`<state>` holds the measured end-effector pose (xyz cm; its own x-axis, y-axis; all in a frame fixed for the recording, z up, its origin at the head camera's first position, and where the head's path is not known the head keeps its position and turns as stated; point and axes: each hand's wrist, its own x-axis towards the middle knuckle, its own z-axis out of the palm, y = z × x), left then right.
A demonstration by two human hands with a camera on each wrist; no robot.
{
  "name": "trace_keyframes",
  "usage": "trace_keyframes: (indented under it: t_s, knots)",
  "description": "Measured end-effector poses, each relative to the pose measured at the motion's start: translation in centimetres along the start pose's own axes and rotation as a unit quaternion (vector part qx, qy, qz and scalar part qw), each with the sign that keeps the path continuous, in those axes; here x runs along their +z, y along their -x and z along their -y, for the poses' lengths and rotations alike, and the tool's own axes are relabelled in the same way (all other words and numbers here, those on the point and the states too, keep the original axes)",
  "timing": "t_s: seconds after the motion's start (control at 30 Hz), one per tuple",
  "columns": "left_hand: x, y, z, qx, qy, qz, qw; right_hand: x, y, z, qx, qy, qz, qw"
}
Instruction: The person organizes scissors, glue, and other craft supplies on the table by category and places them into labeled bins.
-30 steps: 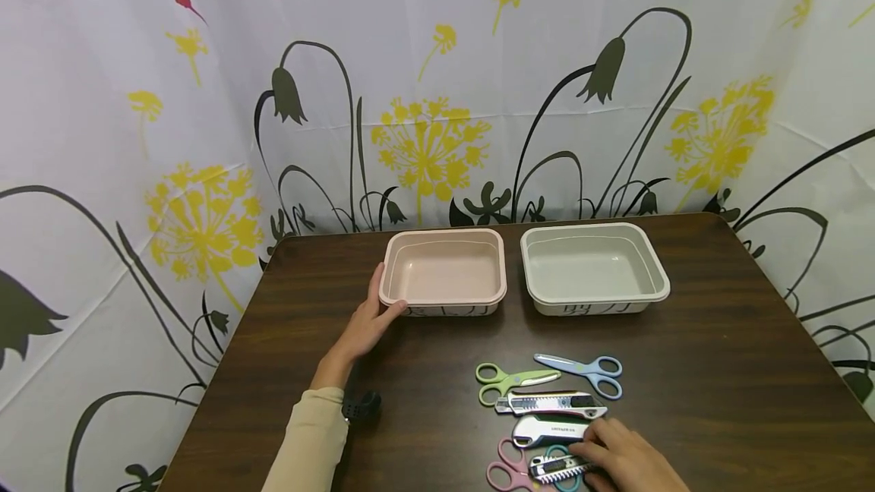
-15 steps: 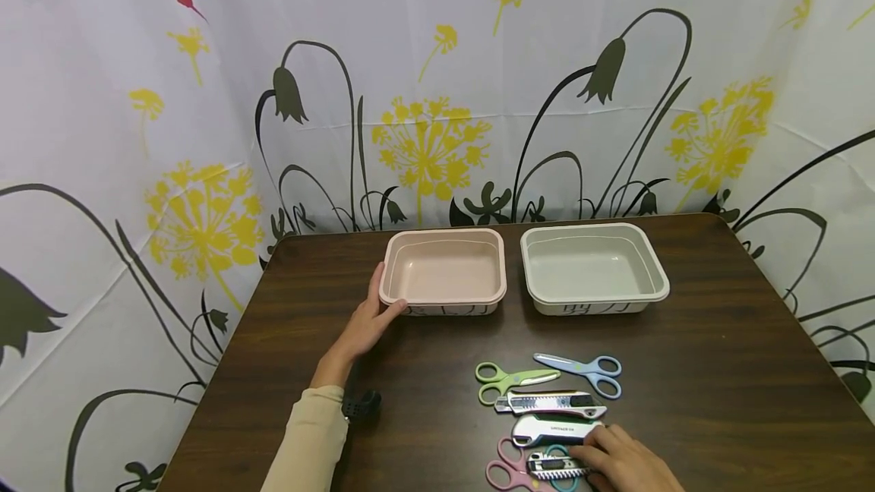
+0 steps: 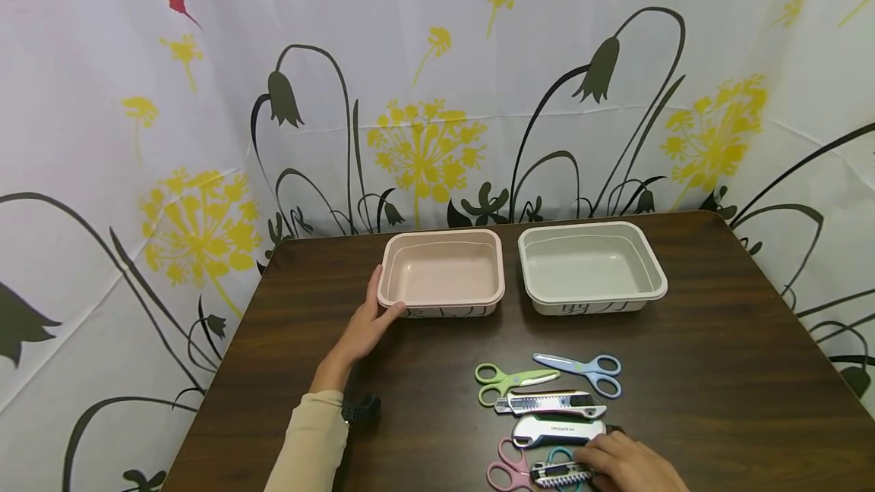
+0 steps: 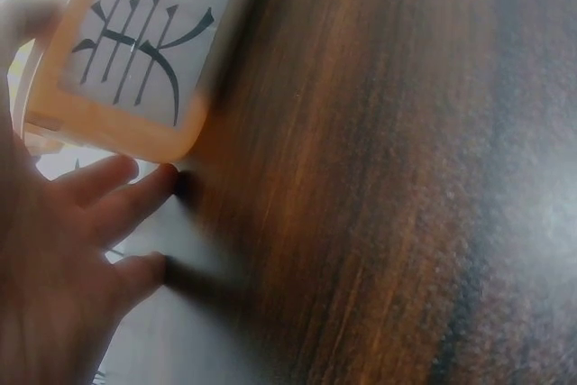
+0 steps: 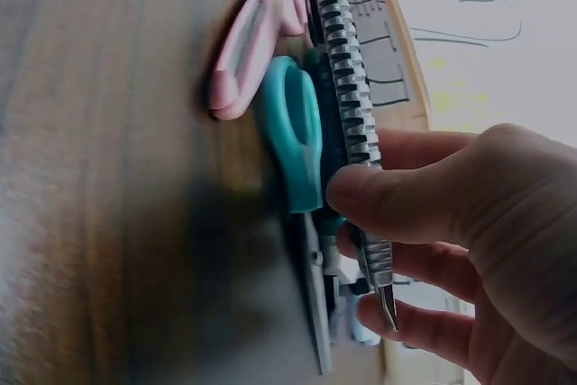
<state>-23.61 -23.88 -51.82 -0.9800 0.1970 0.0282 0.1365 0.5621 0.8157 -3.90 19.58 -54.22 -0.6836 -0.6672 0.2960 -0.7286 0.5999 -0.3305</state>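
Observation:
In the head view my left hand [image 3: 362, 325] rests against the left front corner of a pink bin [image 3: 440, 311]. Its thumb lies at the front rim and its fingers run along the side, fairly straight. My right hand [image 3: 632, 463] pinches a small box cutter [image 3: 562, 474] between thumb and fingers. The right wrist view shows the cutter's ridged metal edge [image 5: 347, 69] beside teal-handled scissors [image 5: 293, 132], with pink scissors [image 5: 248, 51] farther along. A white-and-green cutter [image 3: 557, 430] lies just beyond; my right hand hides the teal scissors' blades in the head view.
A pale grey-green bin [image 3: 593, 308] stands right of the pink one. Green scissors [image 3: 506, 382], blue scissors [image 3: 595, 372] and a silver box cutter [image 3: 550, 404] lie in front of the bins. A flowered curtain [image 3: 424, 59] hangs behind the dark wooden table [image 3: 738, 370].
The small box cutter has rolled in my right hand, so its ridged edge now shows along the near side. My left hand keeps its place on the pink bin.

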Motion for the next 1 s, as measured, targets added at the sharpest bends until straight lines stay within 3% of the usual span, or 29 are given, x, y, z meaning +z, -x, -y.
trace_keyframes:
  t_s: [0.13, 0.27, 0.37, 0.6, 1.0]
  knots:
    - [0.0, -0.1, 0.0, 0.0, -0.001, 0.0, 1.0, -1.2, -0.4, 0.6, 0.021, 0.006, -0.025, 0.999]
    - [0.0, -0.1, 0.1, 0.001, -0.004, 0.001, 1.0, -2.6, -1.3, 1.5, 0.102, -0.004, -0.03, 0.994]
    - [0.0, -0.1, 0.1, 0.002, -0.004, 0.002, 1.0, -3.2, -2.4, 1.8, 0.133, 0.004, -0.05, 0.99]
    - [0.1, -0.1, 0.1, 0.001, 0.002, -0.001, 1.0, -3.2, -5.5, 0.7, 0.081, 0.054, -0.15, 0.984]
    - [0.0, -0.1, 0.0, -0.004, 0.003, -0.001, 1.0, -3.6, -11.5, -1.3, 0.044, 0.069, -0.153, 0.985]
